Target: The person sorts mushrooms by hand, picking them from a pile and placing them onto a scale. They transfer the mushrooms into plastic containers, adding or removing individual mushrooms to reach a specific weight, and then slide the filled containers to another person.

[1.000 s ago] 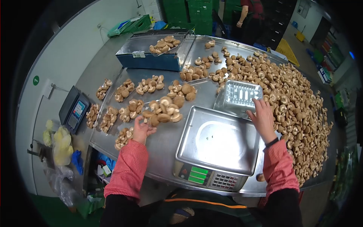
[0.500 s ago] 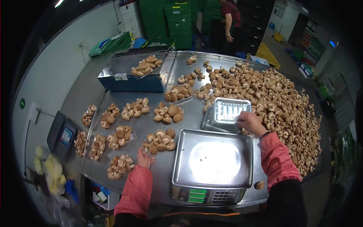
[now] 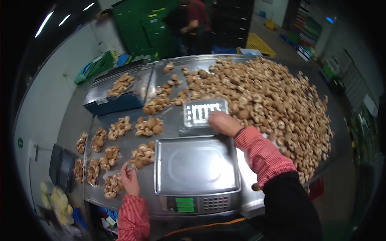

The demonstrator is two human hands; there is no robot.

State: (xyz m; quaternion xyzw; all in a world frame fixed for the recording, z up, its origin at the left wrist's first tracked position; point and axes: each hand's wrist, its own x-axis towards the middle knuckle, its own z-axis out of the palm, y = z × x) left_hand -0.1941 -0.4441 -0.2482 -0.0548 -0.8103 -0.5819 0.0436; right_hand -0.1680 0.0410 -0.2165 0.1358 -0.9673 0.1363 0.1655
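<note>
Mushroom pack [image 3: 142, 156] lowered (right hand [image 3: 225, 123] on tray [image 3: 195, 115])

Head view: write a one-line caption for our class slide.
Right hand at a clear tray beyond the scale, left hand near small mushroom piles, a large mushroom heap at right.

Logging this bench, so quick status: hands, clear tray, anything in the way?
Right hand at clear tray, near right corner. Left hand open beside mushroom portions. Possibly in the way: scale on near side, mushroom pile to the right.
</note>
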